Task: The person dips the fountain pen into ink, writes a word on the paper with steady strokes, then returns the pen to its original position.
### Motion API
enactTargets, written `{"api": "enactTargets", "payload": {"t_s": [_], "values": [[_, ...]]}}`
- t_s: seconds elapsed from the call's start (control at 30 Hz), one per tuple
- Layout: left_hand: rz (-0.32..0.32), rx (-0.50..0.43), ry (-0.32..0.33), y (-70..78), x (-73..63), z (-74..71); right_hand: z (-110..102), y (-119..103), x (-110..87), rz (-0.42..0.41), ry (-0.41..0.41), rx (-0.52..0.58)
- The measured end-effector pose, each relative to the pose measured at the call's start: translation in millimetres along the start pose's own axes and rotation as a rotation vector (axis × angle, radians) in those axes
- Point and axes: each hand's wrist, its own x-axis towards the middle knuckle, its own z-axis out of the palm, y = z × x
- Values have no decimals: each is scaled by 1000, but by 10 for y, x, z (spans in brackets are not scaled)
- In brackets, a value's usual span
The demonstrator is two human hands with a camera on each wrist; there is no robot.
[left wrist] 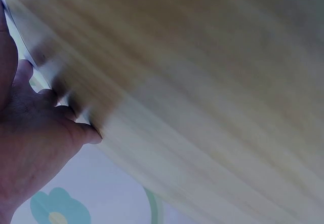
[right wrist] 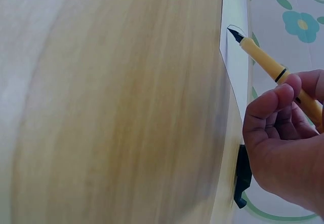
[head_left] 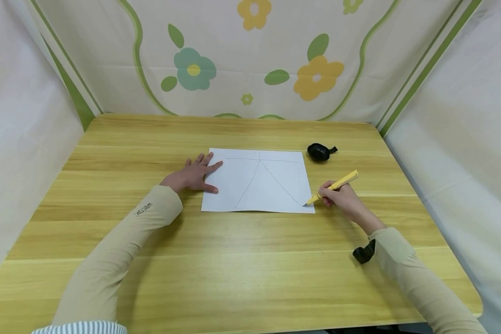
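Note:
A white sheet of paper [head_left: 271,190] lies on the wooden table, with thin dark lines on it: one across the top, a short upright stroke and two slanting down from it. My left hand [head_left: 196,175] rests with spread fingers on the paper's left edge; the left wrist view shows the same hand [left wrist: 38,133] from the side. In my right hand [head_left: 340,197] I hold a yellow fountain pen [head_left: 338,181]. Its dark nib [right wrist: 235,34] is at the lower end of the right slanting line, near the paper's lower right corner.
A round black object with a short strap [head_left: 318,152] lies on the table [head_left: 242,264] just right of the paper's upper corner. Behind the table hangs a white cloth [head_left: 234,55] with printed flowers, and pale cloth [head_left: 455,116] hangs at both sides.

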Motion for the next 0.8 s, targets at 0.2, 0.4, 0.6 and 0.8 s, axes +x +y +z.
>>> {"api": "enactTargets", "payload": {"t_s": [0.2, 0.4, 0.6, 0.8], "values": [[6, -3, 3, -14, 7, 8, -18, 11, -2, -1, 2, -12], [1, -6, -5, -7, -1, -7, -21, 16, -3, -20, -5, 1], [-5, 3, -10, -2, -1, -14, -21, 15, -10, -16, -7, 9], [-5, 4, -9, -1, -7, -9, -25, 18, -21, -6, -3, 5]]}}
